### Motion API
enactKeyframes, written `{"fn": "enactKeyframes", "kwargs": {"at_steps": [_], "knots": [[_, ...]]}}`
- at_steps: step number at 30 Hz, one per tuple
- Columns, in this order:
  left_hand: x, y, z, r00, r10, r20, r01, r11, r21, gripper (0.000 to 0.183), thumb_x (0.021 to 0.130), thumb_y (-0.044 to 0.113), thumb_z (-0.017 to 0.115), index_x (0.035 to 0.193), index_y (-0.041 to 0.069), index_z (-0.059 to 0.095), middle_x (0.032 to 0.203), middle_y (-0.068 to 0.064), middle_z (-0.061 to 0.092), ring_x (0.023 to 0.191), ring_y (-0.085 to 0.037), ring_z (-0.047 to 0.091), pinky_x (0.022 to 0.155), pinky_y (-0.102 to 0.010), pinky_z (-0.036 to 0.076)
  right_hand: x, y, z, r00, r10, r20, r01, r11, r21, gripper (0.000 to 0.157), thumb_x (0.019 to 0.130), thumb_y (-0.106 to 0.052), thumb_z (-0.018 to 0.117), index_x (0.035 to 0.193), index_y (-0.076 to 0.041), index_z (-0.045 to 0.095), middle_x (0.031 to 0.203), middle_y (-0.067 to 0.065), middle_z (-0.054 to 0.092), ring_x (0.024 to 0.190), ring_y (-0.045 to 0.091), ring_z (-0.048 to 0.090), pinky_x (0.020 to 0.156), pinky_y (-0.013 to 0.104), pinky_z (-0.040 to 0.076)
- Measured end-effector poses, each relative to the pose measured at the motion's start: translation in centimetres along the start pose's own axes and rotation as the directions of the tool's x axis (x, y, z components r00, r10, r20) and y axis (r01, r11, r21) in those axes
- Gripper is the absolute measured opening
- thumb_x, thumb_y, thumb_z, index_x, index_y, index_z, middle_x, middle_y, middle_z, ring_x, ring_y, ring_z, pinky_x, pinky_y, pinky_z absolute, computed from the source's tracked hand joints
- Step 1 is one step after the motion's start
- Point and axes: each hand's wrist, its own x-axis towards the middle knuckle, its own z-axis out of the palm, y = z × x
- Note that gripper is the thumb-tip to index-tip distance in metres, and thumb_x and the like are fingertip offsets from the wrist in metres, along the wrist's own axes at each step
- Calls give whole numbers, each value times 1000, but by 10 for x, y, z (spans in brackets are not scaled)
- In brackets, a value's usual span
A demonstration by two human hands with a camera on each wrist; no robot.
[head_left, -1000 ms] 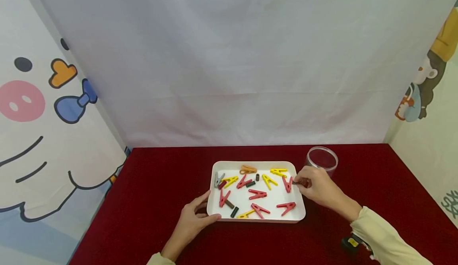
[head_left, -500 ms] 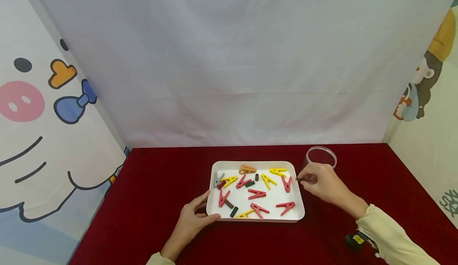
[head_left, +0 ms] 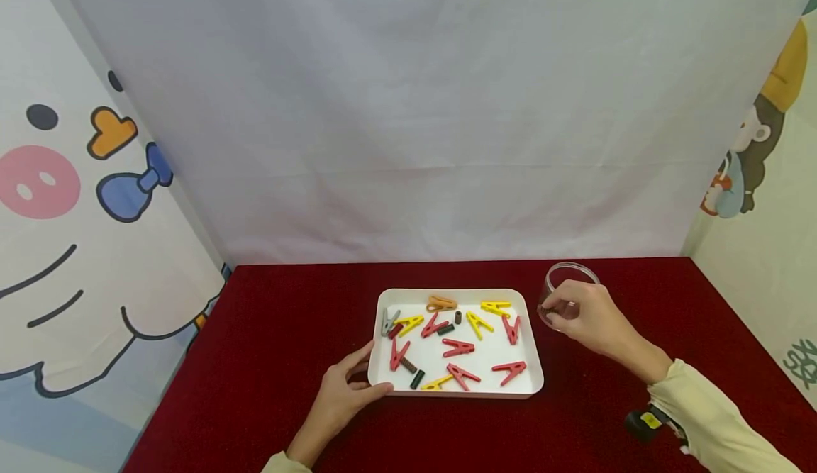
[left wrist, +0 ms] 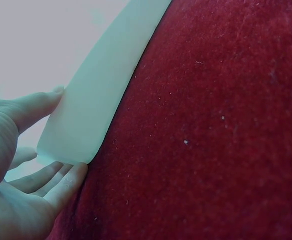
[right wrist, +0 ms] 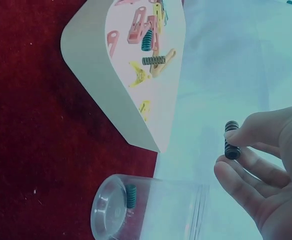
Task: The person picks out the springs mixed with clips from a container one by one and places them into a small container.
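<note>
My right hand (head_left: 590, 320) pinches a small dark coil spring (right wrist: 232, 145) between thumb and fingers. It is over the near side of a clear plastic jar (right wrist: 153, 205), whose mouth stands open; another spring (right wrist: 130, 196) lies inside near the bottom. At the near left corner of a shallow white tray (head_left: 475, 392), my left hand (head_left: 338, 395) rests its thumb on the front wall and its fingers against the side. Red clips (head_left: 459, 347), yellow clips (head_left: 479, 325), a grey clip (head_left: 390, 322), an orange clip (head_left: 442, 303) and several springs (head_left: 408, 365) lie scattered in the tray.
A dark red cloth (head_left: 300, 324) covers the table. Behind it hangs a pale curtain (head_left: 447, 140), with cartoon-printed panels (head_left: 51, 260) at either side. A small dark device (head_left: 645, 422) is worn at the right wrist.
My right hand has moved right from the tray's right edge to the jar, carrying the spring. The left hand has kept its place at the tray corner.
</note>
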Motion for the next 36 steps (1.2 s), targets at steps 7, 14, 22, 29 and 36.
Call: {"fn": "enactKeyframes", "kwargs": {"at_steps": [7, 14, 22, 29, 36], "knots": [[-1, 2, 0, 1000, 3, -2, -3, 1000, -4, 78, 68, 6, 85, 137, 3, 49, 128, -20, 55, 110, -31, 56, 77, -32, 54, 2, 3, -7, 1000, 9, -26, -10, 1000, -12, 25, 62, 11, 76, 75, -9, 70, 73, -4, 63, 64, 11, 57, 53, 26, 50], [-1, 1, 1, 1000, 15, 3, -15, 1000, -21, 77, 68, 5, 85, 136, 2, 49, 129, -22, 54, 110, -32, 56, 75, -29, 54, 4, 5, -13, 998, 51, -23, -51, 999, -1, 26, 62, 12, 75, 77, -8, 70, 75, -1, 63, 65, 14, 58, 53, 28, 52], [-1, 0, 1, 1000, 9, -3, -9, 1000, -16, 77, 68, 6, 85, 136, 2, 50, 128, -21, 54, 110, -32, 56, 75, -29, 54, 7, 10, -19, 997, 69, -27, -69, 998, 3, 25, 62, 14, 74, 77, -7, 70, 74, 0, 64, 62, 8, 56, 51, 23, 50], [1, -3, 1, 1000, -2, -7, 2, 1000, -2, 78, 68, 5, 85, 137, 2, 48, 129, -22, 53, 110, -33, 55, 76, -31, 54, 7, 15, -22, 997, 74, -28, -74, 997, 7, 25, 62, 14, 74, 77, -6, 69, 73, -1, 63, 61, 5, 55, 50, 23, 50], [0, -1, 1, 1000, -4, -5, 4, 1000, 3, 79, 68, 7, 85, 138, 2, 48, 129, -22, 53, 111, -32, 55, 76, -29, 54, 8, 18, -24, 997, 77, -30, -78, 997, -20, 23, 63, 12, 75, 77, -5, 70, 73, 0, 64, 61, 5, 54, 49, 22, 48]]}}
